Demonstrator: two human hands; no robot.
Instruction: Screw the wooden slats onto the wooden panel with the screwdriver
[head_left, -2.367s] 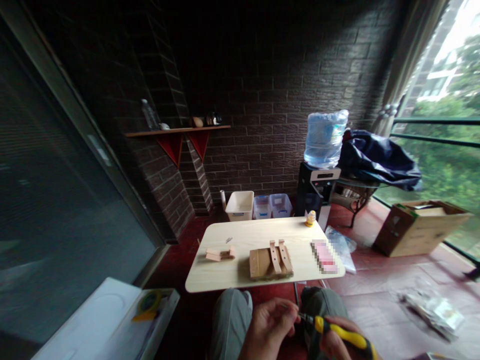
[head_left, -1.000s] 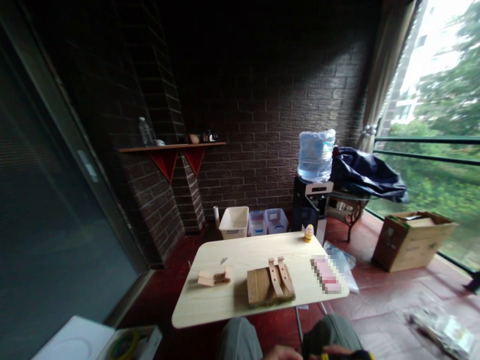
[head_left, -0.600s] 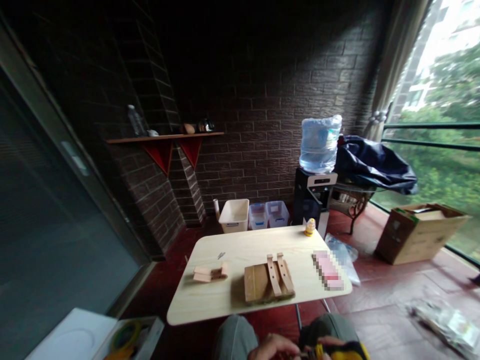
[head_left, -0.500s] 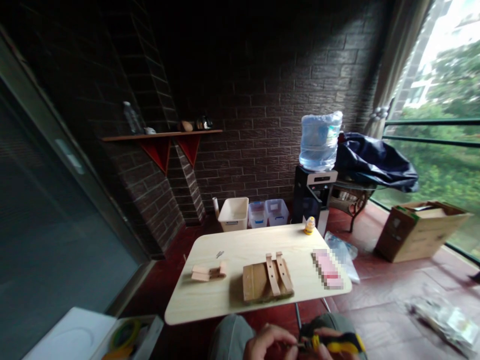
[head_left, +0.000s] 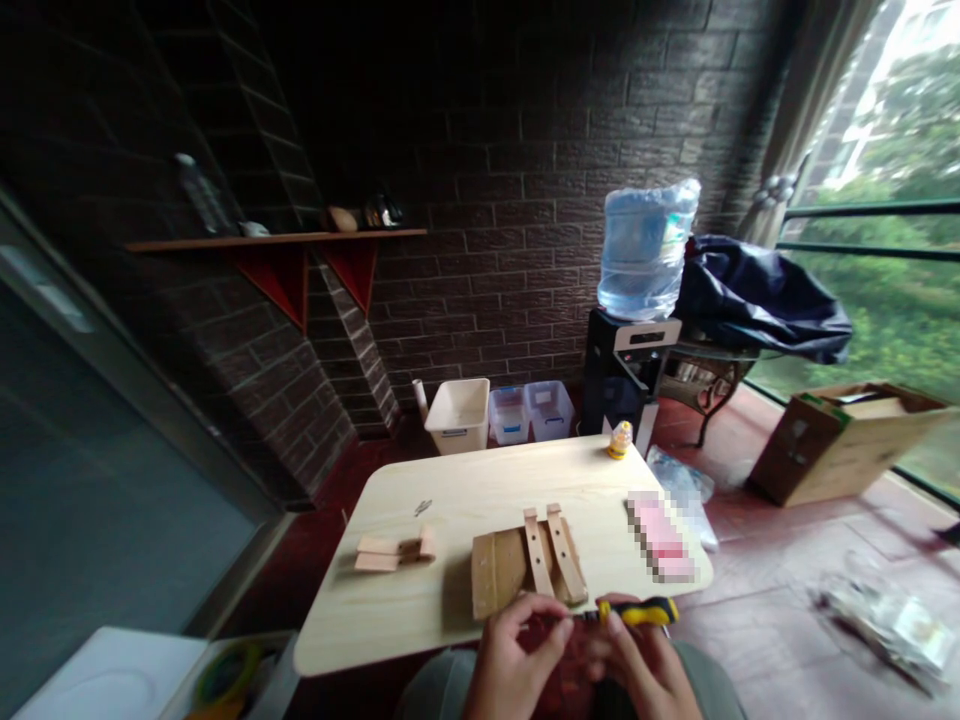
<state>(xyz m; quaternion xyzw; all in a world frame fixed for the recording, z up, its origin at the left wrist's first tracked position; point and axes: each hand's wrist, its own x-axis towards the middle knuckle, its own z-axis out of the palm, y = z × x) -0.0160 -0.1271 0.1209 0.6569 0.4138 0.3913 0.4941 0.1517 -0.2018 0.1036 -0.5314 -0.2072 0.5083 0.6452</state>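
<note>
In my right hand (head_left: 649, 665), held near the front edge of the table, is a screwdriver (head_left: 643, 610) with a yellow and black handle, its shaft pointing left. My left hand (head_left: 517, 650) is closed in a pinch at the screwdriver's tip; whatever lies between its fingertips is too small to name. Just beyond my hands, two notched wooden strips with dark holes (head_left: 564, 555) rest side by side on a brown cardboard box (head_left: 491, 580). More wooden pieces (head_left: 379, 553) lie on the table's left, with a little pile of dark small parts (head_left: 424, 507) behind them.
The pale wooden table (head_left: 360, 630) also holds a yellow-capped bottle (head_left: 620, 440) and a blurred pink item (head_left: 664, 537). Beyond it stand plastic bins (head_left: 457, 415) and a water dispenser (head_left: 626, 370). A large cardboard box (head_left: 817, 445) is on the floor at right.
Both hands have risen with the screwdriver from above my lap to the table's front edge. The view has shifted slightly; the wooden pieces stay in place on the table.
</note>
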